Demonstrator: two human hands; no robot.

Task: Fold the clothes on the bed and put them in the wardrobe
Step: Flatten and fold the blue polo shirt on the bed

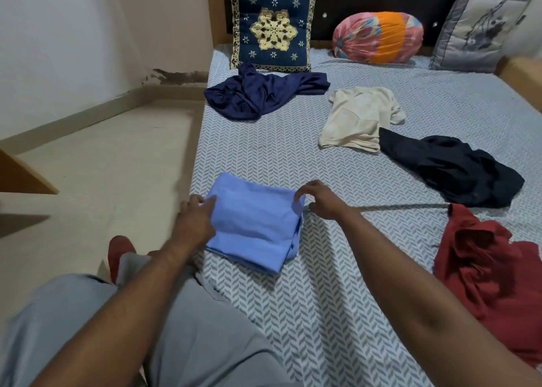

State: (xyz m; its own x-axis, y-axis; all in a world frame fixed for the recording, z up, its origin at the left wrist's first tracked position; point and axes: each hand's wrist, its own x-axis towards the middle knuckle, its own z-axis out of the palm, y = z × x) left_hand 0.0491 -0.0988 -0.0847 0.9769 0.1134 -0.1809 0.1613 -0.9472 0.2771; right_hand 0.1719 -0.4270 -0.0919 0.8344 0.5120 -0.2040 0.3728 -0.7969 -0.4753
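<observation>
A light blue garment (255, 222) lies folded into a compact rectangle near the left edge of the bed (322, 298). My left hand (193, 219) grips its left edge, fingers on top of the cloth. My right hand (319, 200) pinches its far right corner. Unfolded on the bed lie a navy garment (258, 96), a cream shirt (357, 117), a black garment (451, 169) and a red garment (492, 272) at the right. The wardrobe is out of view.
Against the dark headboard stand a navy embroidered cushion (272, 26), a pink and orange bolster (378, 36) and a grey cushion (481, 32). Beige floor (96, 166) runs along the bed's left side. My grey-trousered leg and a red shoe (118, 254) are at the bed edge.
</observation>
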